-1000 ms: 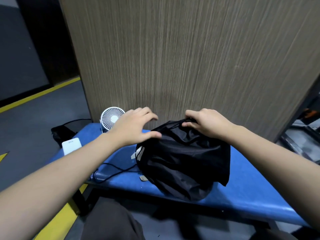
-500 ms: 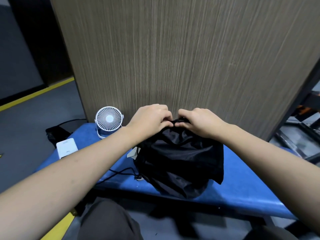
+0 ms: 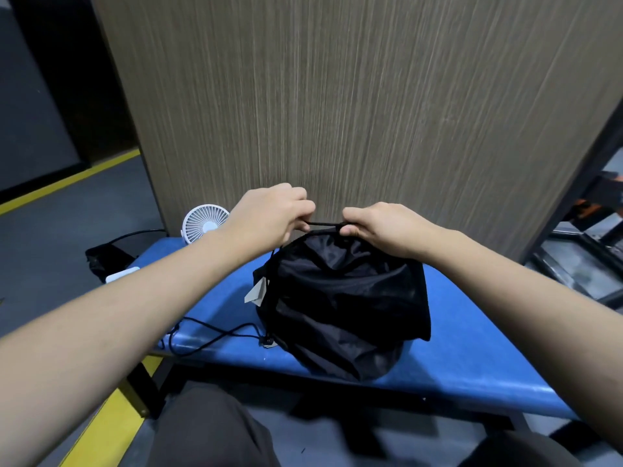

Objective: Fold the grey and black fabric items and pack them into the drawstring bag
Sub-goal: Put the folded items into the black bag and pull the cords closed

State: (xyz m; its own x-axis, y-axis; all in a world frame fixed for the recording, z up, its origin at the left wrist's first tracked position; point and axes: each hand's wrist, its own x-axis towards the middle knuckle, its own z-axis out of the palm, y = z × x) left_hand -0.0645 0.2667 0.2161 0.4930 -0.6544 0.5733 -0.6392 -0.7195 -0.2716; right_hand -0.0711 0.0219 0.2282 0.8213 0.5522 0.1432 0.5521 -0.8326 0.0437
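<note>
- Behind everything stands a tall panel [image 3: 371, 112] of grey-brown wood grain with fine vertical streaks, filling the background.
- Below it runs a blue padded bench [image 3: 472, 332], smooth and slightly glossy, on dark legs.
- On the bench sits the black bag [image 3: 340, 305], a soft, rumpled, faintly shiny sack, bulging and slumped toward the near edge; a pale tag [image 3: 253, 294] hangs at its left side.
- The left hand [image 3: 269, 217] and right hand [image 3: 381, 227] meet just above the bag's mouth, fingers curled, each pinching an end of a short taut stretch of black cord [image 3: 325, 224].
- A thin black cable [image 3: 209, 332] loops across the bench left of the bag.
- At the bench's far left end stands a small round white fan [image 3: 202, 224] with radial slats, partly hidden by the left wrist.
- A white block [image 3: 121, 274] peeks out beneath the left forearm.
</note>
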